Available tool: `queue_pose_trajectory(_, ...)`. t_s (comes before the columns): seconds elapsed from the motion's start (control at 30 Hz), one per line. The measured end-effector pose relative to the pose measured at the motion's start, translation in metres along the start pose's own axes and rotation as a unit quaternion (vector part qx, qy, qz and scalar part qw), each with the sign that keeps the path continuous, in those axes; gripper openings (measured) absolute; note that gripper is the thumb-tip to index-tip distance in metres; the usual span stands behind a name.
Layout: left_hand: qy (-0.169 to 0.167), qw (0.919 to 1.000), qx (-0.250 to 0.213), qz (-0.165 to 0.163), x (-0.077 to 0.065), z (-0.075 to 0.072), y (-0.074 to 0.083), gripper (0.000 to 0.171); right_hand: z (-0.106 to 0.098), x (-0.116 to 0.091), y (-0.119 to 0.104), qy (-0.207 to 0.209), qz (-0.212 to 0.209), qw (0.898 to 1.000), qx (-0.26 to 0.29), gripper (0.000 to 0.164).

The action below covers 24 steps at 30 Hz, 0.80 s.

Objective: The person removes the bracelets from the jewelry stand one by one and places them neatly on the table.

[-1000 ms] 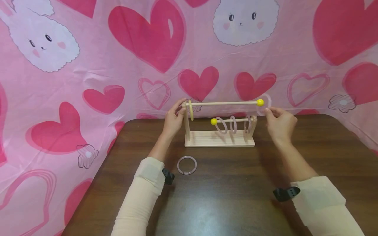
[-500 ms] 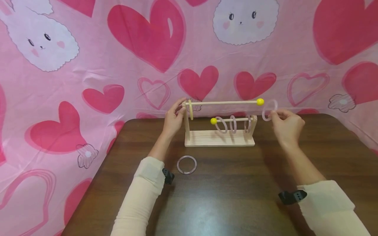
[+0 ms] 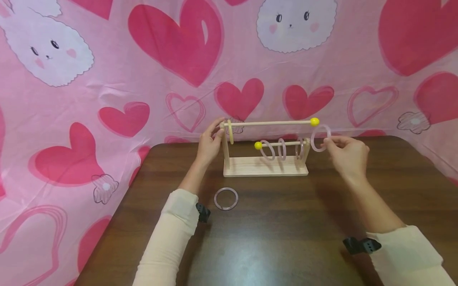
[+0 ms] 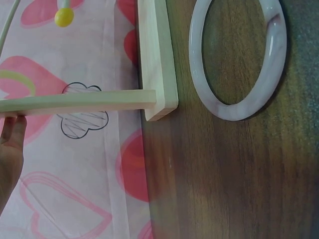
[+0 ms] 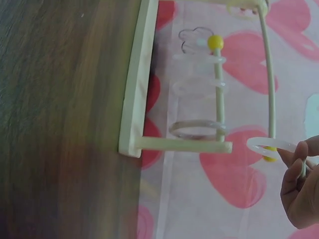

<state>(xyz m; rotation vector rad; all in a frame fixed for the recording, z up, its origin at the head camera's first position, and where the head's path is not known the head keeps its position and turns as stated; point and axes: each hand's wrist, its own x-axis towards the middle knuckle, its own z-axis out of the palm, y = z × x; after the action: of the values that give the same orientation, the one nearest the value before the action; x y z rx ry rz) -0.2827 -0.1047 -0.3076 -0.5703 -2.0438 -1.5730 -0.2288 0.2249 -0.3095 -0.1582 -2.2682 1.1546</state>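
Note:
A wooden bangle rack (image 3: 264, 167) stands on the table, with two rods at different heights, each ending in a yellow knob. My left hand (image 3: 209, 145) grips the top of its left post, thumb in front. Near that post a yellow bangle (image 3: 230, 137) hangs on the upper rod. Three pale bangles hang on the lower rod, one by its yellow knob (image 3: 258, 145). My right hand (image 3: 348, 157) pinches a translucent pale bangle (image 5: 256, 143) between thumb and fingers, just right of and below the upper rod's knob (image 3: 314, 122). The left palm is hidden.
Another pale bangle (image 4: 197, 64) lies flat on the dark wooden table (image 3: 272, 230), in front of the rack's left end. A pink cloth (image 3: 150, 79) with hearts and rabbits hangs behind the table. Black straps (image 3: 361, 245) sit at both wrists.
The right hand has drawn its bangle right, away from the upper rod's knob, then lowered it and brought it slightly back left. The left hand has stayed on the post.

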Motion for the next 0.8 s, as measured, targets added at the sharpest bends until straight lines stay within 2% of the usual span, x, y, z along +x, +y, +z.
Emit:
queue_pose_trajectory(0.23, 0.000, 1.0000, -0.005, -0.002, 0.001, 0.001, -0.001, 0.033, 0.002, -0.008, -0.015, -0.040, -0.027, 0.999, -0.015, 0.030)
queue_pose_trajectory(0.37, 0.003, 1.0000, -0.004, 0.000, 0.006, 0.003, -0.022, 0.033, 0.007, -0.013, -0.018, -0.056, -0.039, 0.998, -0.011, 0.030)
queue_pose_trajectory(0.47, 0.001, 0.9999, -0.009, -0.004, 0.007, 0.003, -0.028, 0.034, 0.012, -0.019, -0.019, -0.071, -0.053, 0.996, -0.004, 0.029)
queue_pose_trajectory(0.63, -0.006, 0.9999, -0.009, -0.009, 0.003, 0.001, -0.005, 0.032, 0.021, -0.028, -0.021, -0.107, -0.060, 0.992, 0.004, 0.023)
queue_pose_trajectory(0.8, -0.002, 0.9999, -0.005, -0.015, 0.001, 0.001, -0.001, 0.033, 0.030, -0.035, -0.022, -0.159, -0.058, 0.986, 0.003, 0.021)
